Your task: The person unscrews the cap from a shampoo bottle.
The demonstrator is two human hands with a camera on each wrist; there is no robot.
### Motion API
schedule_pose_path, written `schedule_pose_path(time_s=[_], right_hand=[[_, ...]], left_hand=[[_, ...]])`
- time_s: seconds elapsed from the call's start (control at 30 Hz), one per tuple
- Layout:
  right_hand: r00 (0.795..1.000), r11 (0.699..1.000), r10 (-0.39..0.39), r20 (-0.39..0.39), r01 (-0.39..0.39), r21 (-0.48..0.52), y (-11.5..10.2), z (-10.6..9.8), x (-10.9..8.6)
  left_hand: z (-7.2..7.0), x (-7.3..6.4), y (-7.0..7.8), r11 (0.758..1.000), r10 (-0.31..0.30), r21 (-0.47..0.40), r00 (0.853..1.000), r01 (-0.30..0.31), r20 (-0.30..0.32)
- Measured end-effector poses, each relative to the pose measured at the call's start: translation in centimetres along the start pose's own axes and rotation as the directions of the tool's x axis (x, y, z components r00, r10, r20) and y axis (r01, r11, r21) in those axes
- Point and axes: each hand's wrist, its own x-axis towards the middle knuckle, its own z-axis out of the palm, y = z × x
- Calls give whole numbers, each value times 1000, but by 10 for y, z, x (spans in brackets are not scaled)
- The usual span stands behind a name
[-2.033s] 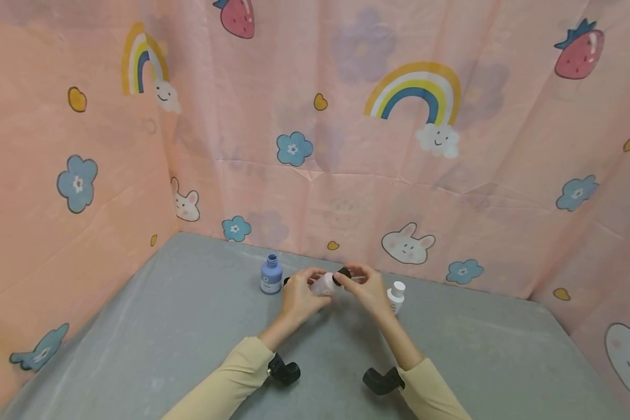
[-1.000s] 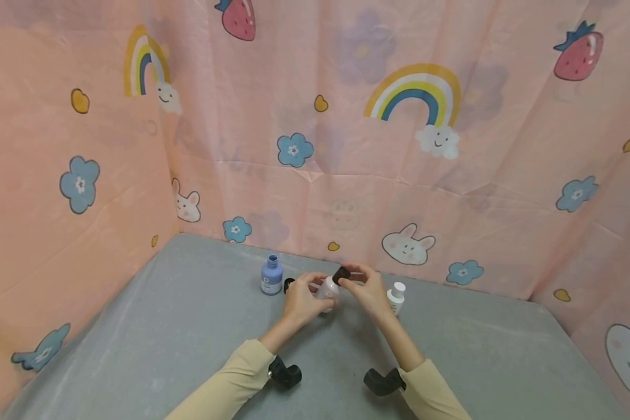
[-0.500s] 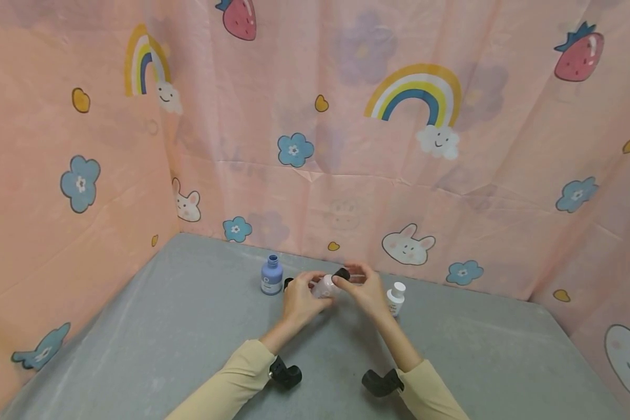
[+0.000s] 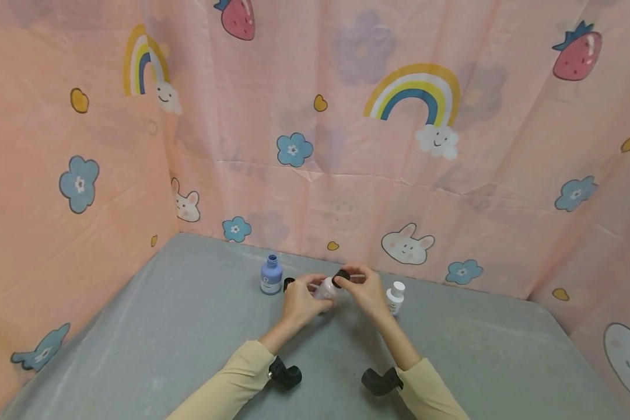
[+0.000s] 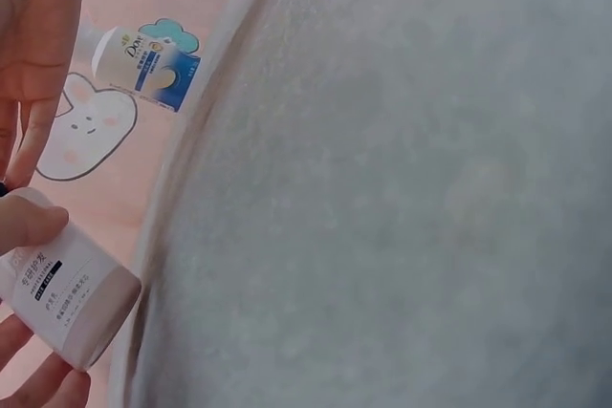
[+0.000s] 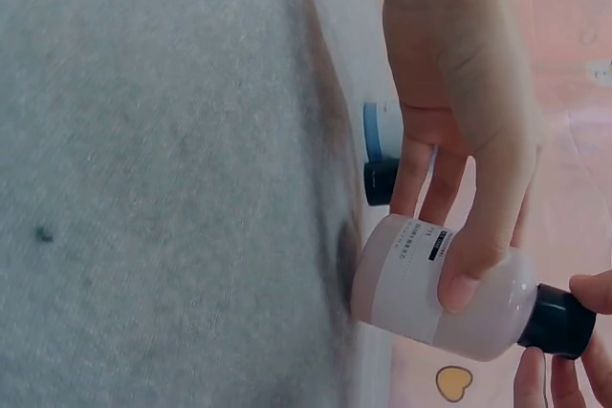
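In the head view my left hand (image 4: 300,302) grips a small pale pink bottle (image 4: 325,289) by its body, tilted with its top to the right. My right hand (image 4: 366,290) pinches the black cap (image 4: 340,278) at the bottle's top. From the right wrist, the black cap (image 6: 557,321) sits against the neck of the pink bottle (image 6: 402,279), fingers around it. Whether it is fully screwed on I cannot tell. The left wrist view shows the printed label of the pink bottle (image 5: 67,284) under my left thumb.
An uncapped blue bottle (image 4: 271,275) stands left of my hands, a black cap (image 4: 289,283) beside it. To the right stands a white bottle (image 4: 396,298) with a white cap. A grey cloth covers the table (image 4: 336,367); a patterned pink curtain (image 4: 304,192) hangs behind.
The pink bottle has swung from tilted to more upright and back to a tilt. Both hands keep their hold on the bottle and its black cap; the right fingers have shifted slightly on the cap.
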Motion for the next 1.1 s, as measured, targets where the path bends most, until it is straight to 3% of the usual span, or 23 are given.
schedule_pose_path(time_s=[0.57,0.7,0.9,1.1], right_hand=[[995,992,-93,38,90,86,0,-3,0],[996,993,-83,43,79,84,0,-4,1],[998,995,-57,33,54,78,-3,-4,2],[1000,1000,-2,8,2,28,-3,-4,3]], left_hand=[[1,1,0,997,-48,-63,998,51,51],[2,1,0,996,-49,-66,997,53,66],[2,2,0,1000,-16,-15,999,17,39],[1,2,3,996,66,69,998,-65,-17]])
